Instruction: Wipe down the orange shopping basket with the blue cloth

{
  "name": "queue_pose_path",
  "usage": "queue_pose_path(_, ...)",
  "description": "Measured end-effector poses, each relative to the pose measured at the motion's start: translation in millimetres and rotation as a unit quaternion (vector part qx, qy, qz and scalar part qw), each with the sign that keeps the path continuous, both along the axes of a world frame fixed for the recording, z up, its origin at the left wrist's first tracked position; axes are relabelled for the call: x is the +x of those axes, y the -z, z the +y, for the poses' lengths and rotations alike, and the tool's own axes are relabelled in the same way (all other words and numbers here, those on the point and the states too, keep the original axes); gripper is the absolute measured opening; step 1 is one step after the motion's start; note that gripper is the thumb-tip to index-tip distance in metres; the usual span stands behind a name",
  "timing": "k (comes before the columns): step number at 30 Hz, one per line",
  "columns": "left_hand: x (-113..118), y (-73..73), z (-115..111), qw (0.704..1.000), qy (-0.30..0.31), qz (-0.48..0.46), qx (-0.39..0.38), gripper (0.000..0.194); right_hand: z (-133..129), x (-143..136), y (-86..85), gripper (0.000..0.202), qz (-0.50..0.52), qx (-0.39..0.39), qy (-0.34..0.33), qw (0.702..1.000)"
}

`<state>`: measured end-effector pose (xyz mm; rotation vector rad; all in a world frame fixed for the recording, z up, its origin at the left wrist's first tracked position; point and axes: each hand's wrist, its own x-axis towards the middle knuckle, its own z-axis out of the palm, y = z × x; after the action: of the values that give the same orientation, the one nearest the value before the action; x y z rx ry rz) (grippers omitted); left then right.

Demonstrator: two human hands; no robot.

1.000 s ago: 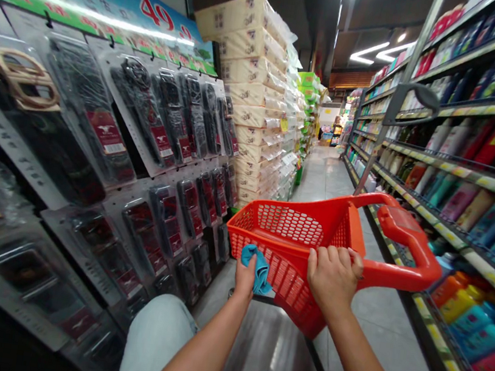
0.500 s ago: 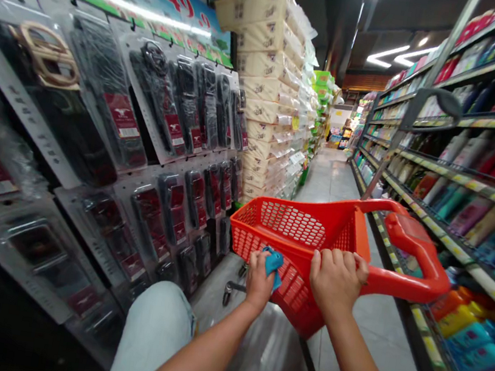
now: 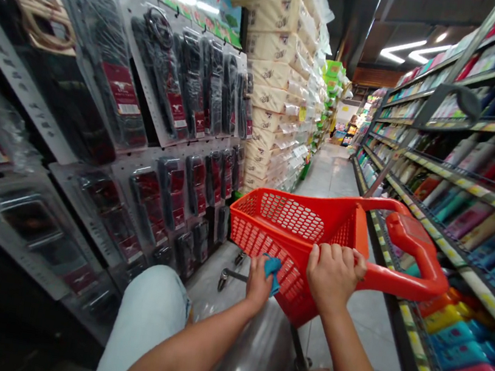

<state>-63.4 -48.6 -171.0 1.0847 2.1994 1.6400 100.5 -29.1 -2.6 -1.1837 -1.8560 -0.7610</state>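
Observation:
A red plastic shopping cart point(image 3: 289, 213) stands in the aisle in front of me, its basket pointing left and its handle to the right. My left hand point(image 3: 260, 281) is closed on a crumpled blue cloth point(image 3: 272, 274) against the outer side of the basket. The fingers of my right hand point(image 3: 335, 276) are wrapped over the basket's near rim, close to the handle. The inside of the basket shows only in part.
Packaged belts point(image 3: 174, 181) hang on a rack at the left. Stacked tissue packs point(image 3: 271, 97) stand beyond the cart. Shelves of bottles point(image 3: 472, 192) line the right side. Grey floor point(image 3: 327, 175) runs down the aisle. My bent knee is at the lower left.
My left hand and the blue cloth are slightly lower on the basket's side. The view has shifted a little, with the rack and tissue packs higher in it. My right hand keeps its hold.

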Motion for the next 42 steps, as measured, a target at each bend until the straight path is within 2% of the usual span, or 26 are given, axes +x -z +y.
queue_pose_path(4, -11, -6.1, 16, 0.998, -0.057, -0.037, -0.003, 0.04, 2, 0, -0.8, 0.028, 0.011, -0.014, -0.007, 1.0)
queue_pose_path(6, 5, -9.6, 16, 0.998, -0.043, -0.036, 0.008, 0.04, 3, -4, -0.6, 0.028, 0.02, -0.019, -0.007, 1.0)
queue_pose_path(10, 60, -18.3, -4, 0.998, 0.048, -0.002, 0.045, 0.035, -3, -10, -3.8, 0.027, 0.017, -0.046, -0.01, 0.999)
queue_pose_path(12, 67, -28.1, -10, 0.996, 0.067, 0.008, 0.059, 0.041, -8, -2, -11.1, 0.023, -0.002, -0.07, -0.053, 0.996)
queue_pose_path(14, 48, -42.6, -6, 0.997, 0.043, 0.005, 0.067, 0.039, -10, 21, -22.9, 0.023, -0.023, -0.083, -0.133, 0.987)
queue_pose_path(16, 15, -59.2, 5, 0.998, -0.007, -0.009, 0.069, 0.032, -4, 56, -36.6, 0.025, -0.008, -0.068, -0.168, 0.983)
queue_pose_path(18, -13, -73.6, 18, 0.996, -0.046, -0.021, 0.069, 0.036, 9, 96, -47.8, 0.028, 0.046, -0.042, -0.122, 0.991)
queue_pose_path(19, -19, -78.5, 23, 0.996, -0.056, -0.024, 0.07, 0.038, 17, 114, -51.5, 0.032, 0.069, -0.039, -0.102, 0.992)
queue_pose_path(21, -10, -82.8, 26, 0.996, -0.051, -0.024, 0.074, 0.037, 33, 140, -54.5, 0.043, 0.083, -0.078, -0.113, 0.987)
queue_pose_path(23, 26, -80.4, 18, 0.996, -0.013, -0.015, 0.084, 0.035, 43, 150, -53.3, 0.052, 0.085, -0.114, -0.119, 0.983)
queue_pose_path(26, 86, -72.6, -1, 0.99, 0.091, 0.011, 0.104, 0.044, 44, 144, -50.2, 0.056, 0.077, -0.101, -0.073, 0.989)
queue_pose_path(28, 102, -71.6, -8, 0.985, 0.123, 0.019, 0.115, 0.047, 37, 135, -49.6, 0.056, 0.066, -0.07, -0.052, 0.994)
queue_pose_path(30, 91, -77.5, -4, 0.988, 0.095, 0.011, 0.121, 0.045, 28, 126, -50.3, 0.057, 0.054, -0.045, -0.044, 0.997)
queue_pose_path(33, 56, -97.0, 11, 0.992, 0.018, 0.0, 0.128, 0.043, 13, 113, -52.3, 0.057, 0.046, -0.019, -0.036, 0.998)
queue_pose_path(35, 47, -109.7, 14, 0.99, 0.019, 0.015, 0.137, 0.044, 4, 101, -53.5, 0.054, 0.05, 0.001, -0.037, 0.998)
queue_pose_path(37, 55, -113.8, 7, 0.987, 0.056, 0.043, 0.142, 0.043, -5, 88, -54.3, 0.05, 0.048, 0.019, -0.042, 0.998)
queue_pose_path(39, 69, -105.4, -8, 0.984, 0.095, 0.067, 0.138, 0.04, -13, 75, -54.8, 0.048, 0.043, 0.034, -0.047, 0.997)
queue_pose_path(42, 73, -71.5, -33, 0.984, 0.119, 0.073, 0.107, 0.038, -23, 60, -55.3, 0.046, 0.04, 0.047, -0.046, 0.997)
